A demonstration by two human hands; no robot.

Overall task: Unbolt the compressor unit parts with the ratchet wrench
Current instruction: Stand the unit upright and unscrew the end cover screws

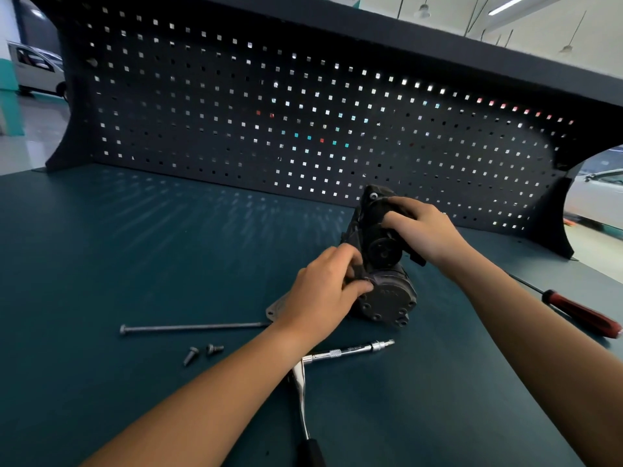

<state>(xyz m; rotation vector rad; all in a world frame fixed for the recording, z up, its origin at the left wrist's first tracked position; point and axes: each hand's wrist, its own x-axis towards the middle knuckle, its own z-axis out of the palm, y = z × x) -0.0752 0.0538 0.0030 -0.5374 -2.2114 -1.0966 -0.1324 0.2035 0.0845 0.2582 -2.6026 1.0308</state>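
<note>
Dark metal compressor unit (387, 298), gripped low by the left hand (320, 294) with curled fingers, and on top by the right hand (423, 230), fingers curled. Ratchet wrench (301, 382) lies just before it.

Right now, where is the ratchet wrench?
The ratchet wrench lies on the bench at bottom centre of the head view, in front of the compressor unit, two loose bolts to its left.

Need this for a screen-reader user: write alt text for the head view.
The left hand and right hand grip a dark compressor unit on a teal workbench. The ratchet wrench lies in front, loose bolts at left, a screwdriver at right.
</note>
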